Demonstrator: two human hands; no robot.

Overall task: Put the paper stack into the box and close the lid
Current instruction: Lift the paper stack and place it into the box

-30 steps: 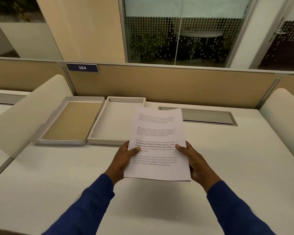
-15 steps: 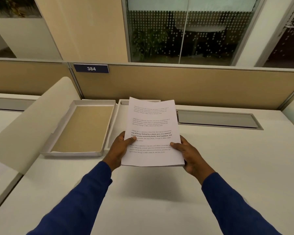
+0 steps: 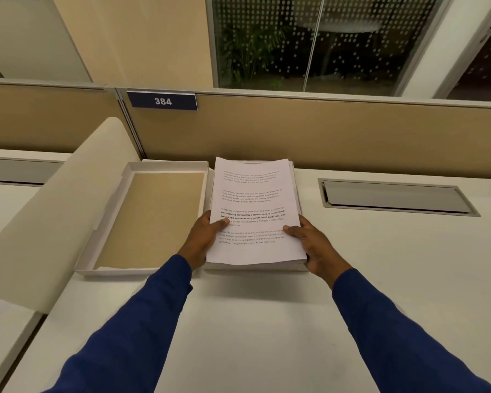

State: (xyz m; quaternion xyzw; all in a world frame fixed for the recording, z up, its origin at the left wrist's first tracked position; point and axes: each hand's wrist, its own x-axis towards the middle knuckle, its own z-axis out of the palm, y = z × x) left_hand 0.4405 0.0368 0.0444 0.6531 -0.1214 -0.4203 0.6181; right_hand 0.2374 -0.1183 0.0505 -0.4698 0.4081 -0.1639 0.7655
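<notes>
A stack of white printed paper (image 3: 254, 194) hangs low over the right half of an open box, hiding almost all of it; only the front wall of that box (image 3: 247, 266) shows under the stack. My left hand (image 3: 206, 238) grips the stack's left edge with the thumb on top. My right hand (image 3: 313, 245) grips its right edge the same way. The box's lid (image 3: 150, 217), white-rimmed with a tan inside, lies open and flat to the left, joined to the box.
A tan partition with a "384" sign (image 3: 162, 101) stands right behind the box. A curved cream divider (image 3: 48, 205) rises on the left. A grey cable hatch (image 3: 391, 197) is set into the white desk (image 3: 267, 321) on the right.
Both hands have carried the paper stack forward and down, from above the desk in front of the box to right over the box's right half.
</notes>
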